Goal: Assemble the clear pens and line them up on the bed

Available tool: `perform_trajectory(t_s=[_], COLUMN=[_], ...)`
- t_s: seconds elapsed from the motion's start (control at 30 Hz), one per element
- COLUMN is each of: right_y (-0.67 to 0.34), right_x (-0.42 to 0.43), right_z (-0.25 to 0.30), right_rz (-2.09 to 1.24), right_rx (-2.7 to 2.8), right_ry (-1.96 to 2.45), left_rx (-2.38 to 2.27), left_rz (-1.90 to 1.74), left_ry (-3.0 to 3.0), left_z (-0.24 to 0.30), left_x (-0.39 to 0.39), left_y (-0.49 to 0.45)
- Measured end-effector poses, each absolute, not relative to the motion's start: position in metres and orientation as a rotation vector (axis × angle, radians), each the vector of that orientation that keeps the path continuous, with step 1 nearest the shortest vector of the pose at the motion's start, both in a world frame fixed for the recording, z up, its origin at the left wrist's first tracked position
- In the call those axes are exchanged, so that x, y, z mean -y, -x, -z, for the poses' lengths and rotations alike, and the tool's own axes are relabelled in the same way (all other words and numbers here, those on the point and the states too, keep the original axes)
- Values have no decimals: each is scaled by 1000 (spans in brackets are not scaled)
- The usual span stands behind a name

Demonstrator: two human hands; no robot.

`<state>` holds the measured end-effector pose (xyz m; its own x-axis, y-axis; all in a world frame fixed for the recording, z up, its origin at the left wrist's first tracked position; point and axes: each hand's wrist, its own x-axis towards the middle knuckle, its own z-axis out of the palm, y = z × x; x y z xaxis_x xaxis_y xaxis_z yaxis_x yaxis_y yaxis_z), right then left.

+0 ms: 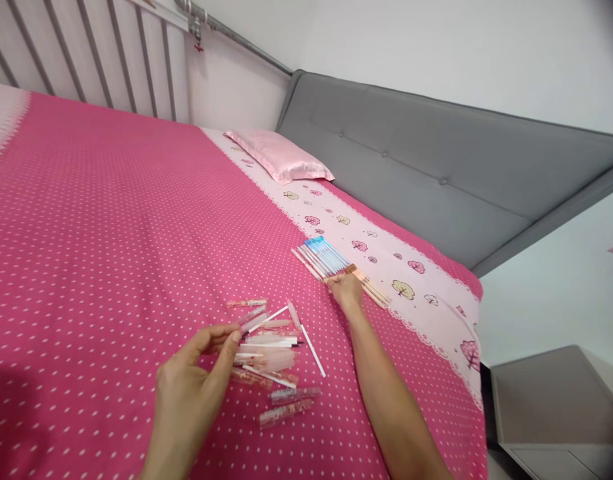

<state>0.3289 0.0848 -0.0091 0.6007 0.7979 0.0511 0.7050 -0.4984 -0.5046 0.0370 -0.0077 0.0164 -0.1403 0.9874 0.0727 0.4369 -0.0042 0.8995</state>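
My left hand (199,373) is at the left side of a loose pile of pens, thumb and forefinger pinched at the near end of a translucent purplish pen (253,318). In the pile lie pink pens (271,360), thin white sticks (313,350) and clear patterned pens (286,413). Farther off, my right hand (347,291) rests at a neat row of pens, its fingers closed at the lower end of a pinkish pen (306,263). Blue-topped pens (324,252) lie beside it, and tan pens with brown ends (371,287) continue the row to the right. My right fingertips are partly hidden.
A pink dotted bedspread (136,220) with a white tree-print band (336,217) lies under everything. A pink pillow (281,155) sits by the grey headboard (411,147). At the lower right stands a grey bedside cabinet (556,400); a radiator (86,53) lines the far wall.
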Motion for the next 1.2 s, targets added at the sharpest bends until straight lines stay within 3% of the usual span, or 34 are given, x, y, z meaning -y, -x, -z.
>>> perform_trajectory(t_s=[0.47,1.2], right_y=[-320,-303], right_x=[-81,-81], right_z=[-4,3], right_rz=[-30,-3], right_rx=[1184,1299], right_ry=[2449,2490], left_rx=[-1630,-1653], left_rz=[-1069,-1179], left_ry=[-1438,-1452], left_z=[-17,-23], left_x=[9,8], left_y=[-37,-26])
